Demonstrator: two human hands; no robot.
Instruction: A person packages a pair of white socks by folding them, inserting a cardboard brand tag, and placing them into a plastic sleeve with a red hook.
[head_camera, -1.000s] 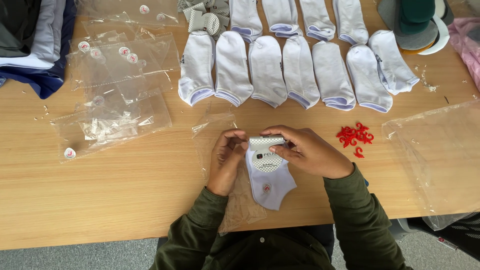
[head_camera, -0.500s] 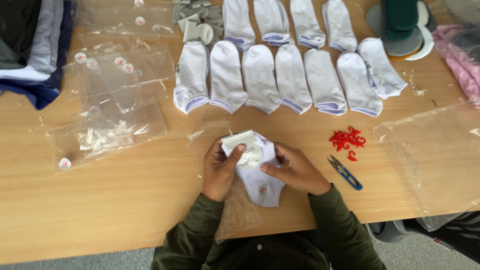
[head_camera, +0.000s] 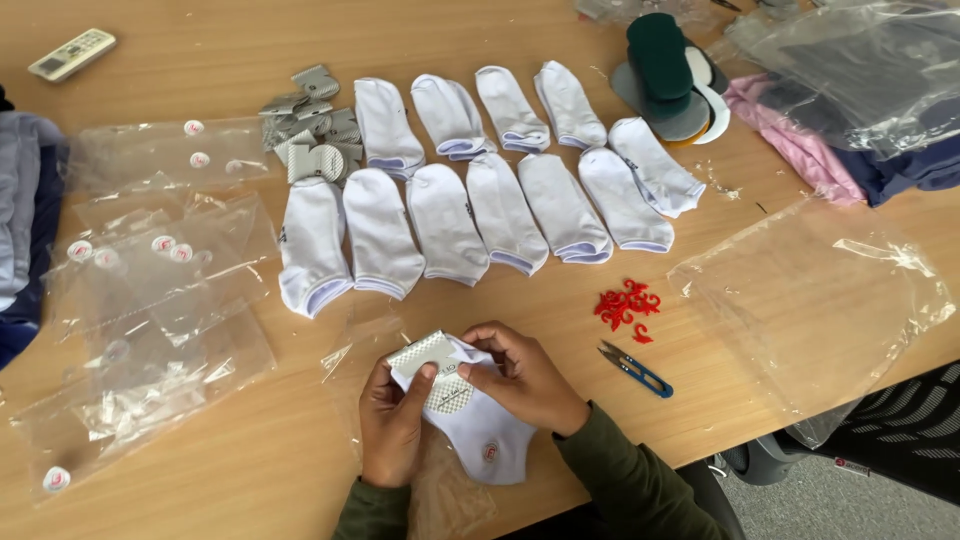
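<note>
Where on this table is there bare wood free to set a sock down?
Bare wood lies between the remote and the upper sock row, and between the left hand and the clear bags. Crowded: the middle, with socks, red clips and snips.

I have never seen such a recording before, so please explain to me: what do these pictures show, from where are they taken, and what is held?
There is no machine here. A camera worn on a person's head looks down at that person's two bare hands over a wooden table. The left hand and the right hand together hold a white ankle sock with a grey patterned card at its opening. Beyond the hands lie two rows of white socks, a pile of grey cards, clear plastic bags, small red hooks, blue thread snips, a remote control and folded clothes in bags.
</note>
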